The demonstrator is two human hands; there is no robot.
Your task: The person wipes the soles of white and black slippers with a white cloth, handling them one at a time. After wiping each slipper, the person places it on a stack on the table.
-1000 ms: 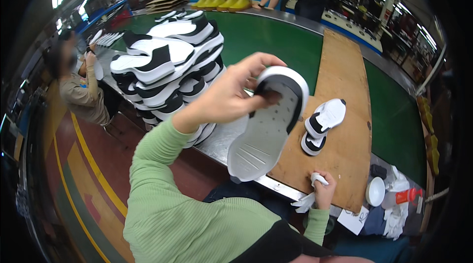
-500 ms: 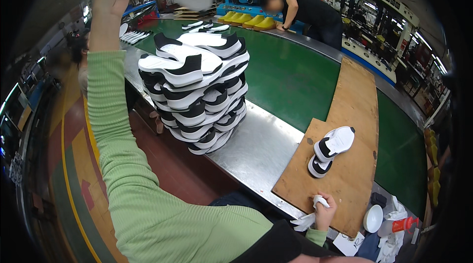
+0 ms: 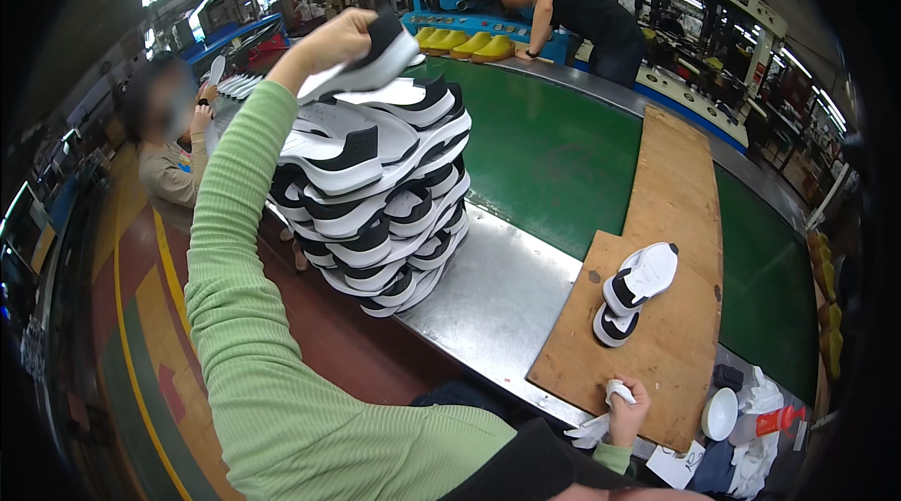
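Observation:
My raised left hand (image 3: 340,37) is closed round the end of a white shoe sole with a black heel part (image 3: 383,62), held over the tall stack of similar soles (image 3: 343,159). The held sole is slightly blurred, and whether it touches the stack I cannot tell. Low on the right, my right hand (image 3: 633,409) grips a crumpled white cloth (image 3: 619,392) at the edge of a brown wooden board (image 3: 582,356). Farther up that board, one white-and-black sole (image 3: 646,276) rests overlapping another (image 3: 616,325).
The stack stands on a metal ledge (image 3: 497,266) along a green belt (image 3: 544,163). Beside the board are a white bowl (image 3: 720,414) and a red-topped bottle (image 3: 765,423). One person (image 3: 169,159) stands at left; another (image 3: 587,18) leans over beside yellow shoe forms (image 3: 493,48).
My left hand has come down and to the right with the sole, from the upper left to above the stack. My right hand stays by the board with the cloth.

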